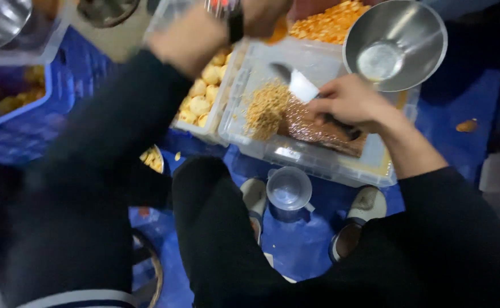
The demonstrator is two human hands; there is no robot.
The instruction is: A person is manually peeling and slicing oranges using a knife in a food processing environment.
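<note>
**Right hand on knife over brown slab; left hand blurred at top**

Head view:
- Right hand point(350, 102): fingers clenched round the dark handle of a broad-bladed metal knife point(298, 84). The blade runs up and left from the fingertips, its flat face catching light.
- Under the right palm and fingers: a dark brown rectangular slab point(318, 130), lying flat in a clear rectangular plastic tub point(313, 162). Hand rests on or just above the slab; contact not clear.
- Left of the fingertips, just beside the blade: a pile of fine tan shavings point(266, 108), touching the slab's left end.
- Beyond the right knuckles: a round stainless steel bowl point(395, 43), tilted, sitting on the tub's far corner.
- Left hand point(190, 40): motion-blurred, raised over a second clear tub of pale round dough-like balls point(204, 94). Cannot tell whether the fingers are released or grasping anything. Dark wristband at the wrist.
- Past the left hand, at the top: a heap of orange crumbly pieces point(330, 23).
- Well left of the left hand: a blue plastic crate point(56, 97) with yellowish lumps inside.
- Below both hands, between the person's knees: a small clear plastic jug point(288, 189) on the blue floor covering point(461, 114), shoes either side.
</note>
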